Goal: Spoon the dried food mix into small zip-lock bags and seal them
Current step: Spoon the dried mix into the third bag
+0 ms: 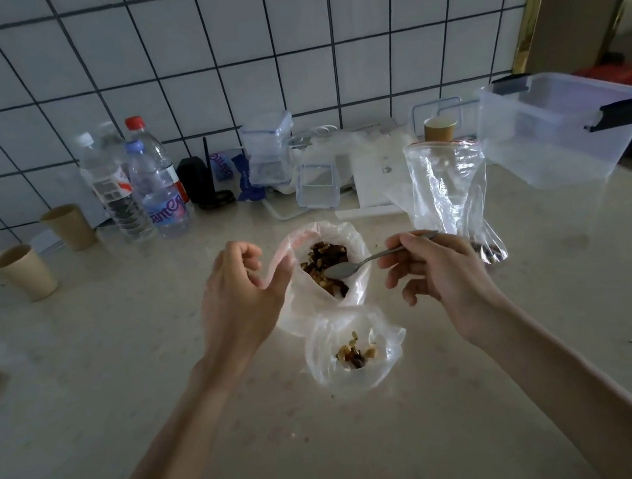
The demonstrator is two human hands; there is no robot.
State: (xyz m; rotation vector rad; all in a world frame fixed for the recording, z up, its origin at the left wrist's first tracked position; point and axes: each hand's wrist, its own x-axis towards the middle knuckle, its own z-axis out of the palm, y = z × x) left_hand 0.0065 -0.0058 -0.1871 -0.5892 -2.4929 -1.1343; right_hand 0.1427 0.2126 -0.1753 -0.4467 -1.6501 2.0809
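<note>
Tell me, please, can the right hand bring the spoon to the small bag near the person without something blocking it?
Probably yes. The right hand holds the spoon over the bigger bag, and the small bag stands open just below it, nothing between. The left hand stays at the other side.

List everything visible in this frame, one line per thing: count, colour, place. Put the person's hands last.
Source bag of dried mix: 1, clear, centre of counter, open.
Small bag: 1, clear, nearer the camera, open, little mix inside.
Zip-lock bag: 1, clear with red strip, standing right of centre.
Spoon: 1, metal, bowl over the source bag.
Paper cups: 3, tan, two left, one at back right.
Water bottles: about 3, clear, back left.
Storage box: 1, clear, dark clips, right.
Small containers: about 2, clear, back centre.
Counter: beige.
Left hand: pinches source bag's rim.
Right hand: holds spoon.
</note>
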